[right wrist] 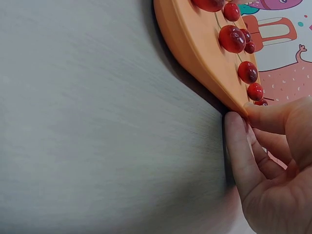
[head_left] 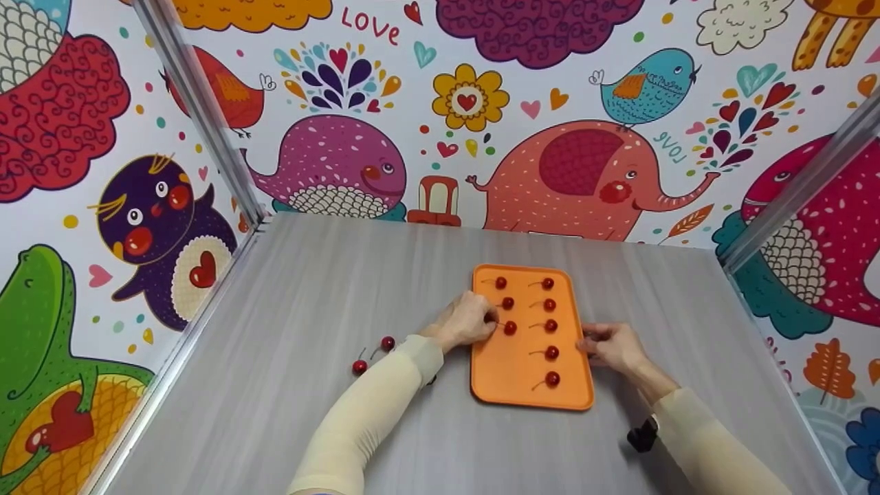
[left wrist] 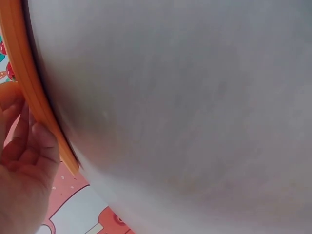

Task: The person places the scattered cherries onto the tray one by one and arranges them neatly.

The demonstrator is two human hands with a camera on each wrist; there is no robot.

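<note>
An orange tray (head_left: 512, 368) lies on the table, bearing two columns of red cherries with thin stems. My left hand (head_left: 469, 320) reaches over the tray's left rim, fingers curled at the stem of the lowest cherry (head_left: 509, 328) in the left column; it appears to pinch that stem. In the left wrist view the left hand (left wrist: 27, 161) is beside the tray's rim, its fingertips partly hidden. My right hand (head_left: 615, 347) holds the tray's right edge. The right wrist view shows its thumb and a finger (right wrist: 239, 141) pinching the rim.
Two more cherries lie on the grey table (head_left: 302, 295) left of the tray: one cherry (head_left: 388, 343) close to the left forearm, the other cherry (head_left: 359, 367) further left. Printed cartoon panels (head_left: 447, 137) wall the table at the back and sides.
</note>
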